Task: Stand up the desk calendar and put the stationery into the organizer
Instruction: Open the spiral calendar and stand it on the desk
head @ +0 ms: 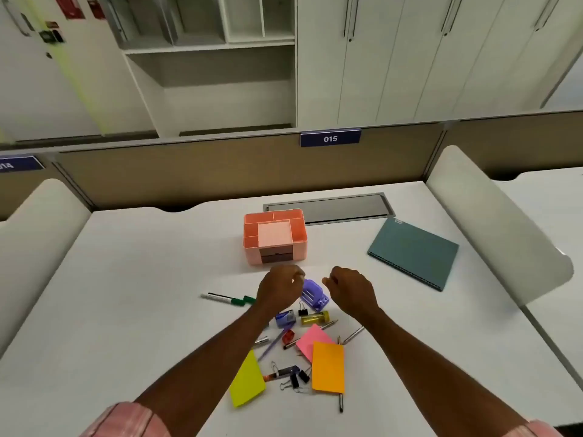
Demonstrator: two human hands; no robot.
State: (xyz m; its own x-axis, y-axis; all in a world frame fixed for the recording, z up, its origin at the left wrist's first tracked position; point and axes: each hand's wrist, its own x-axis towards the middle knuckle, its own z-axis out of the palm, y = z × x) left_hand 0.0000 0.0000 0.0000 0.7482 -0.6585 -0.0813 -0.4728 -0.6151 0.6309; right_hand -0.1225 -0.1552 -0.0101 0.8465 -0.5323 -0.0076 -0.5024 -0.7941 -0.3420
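A pink organizer (275,236) with several compartments stands at the desk's middle. The teal desk calendar (413,253) lies flat to its right. In front of the organizer lies scattered stationery: a purple hole punch (315,296), a green marker (228,299), a yellow tube (315,317), a blue sharpener (285,318), pink (312,340), orange (328,367) and yellow-green (247,380) sticky notes, pens and black binder clips (298,378). My left hand (279,290) and my right hand (350,290) hover on either side of the punch, fingers loosely curled, holding nothing that I can see.
The white desk (142,294) has a grey cable tray lid (328,208) behind the organizer. Curved white side panels (492,222) flank the desk, and a beige partition (220,168) closes the back.
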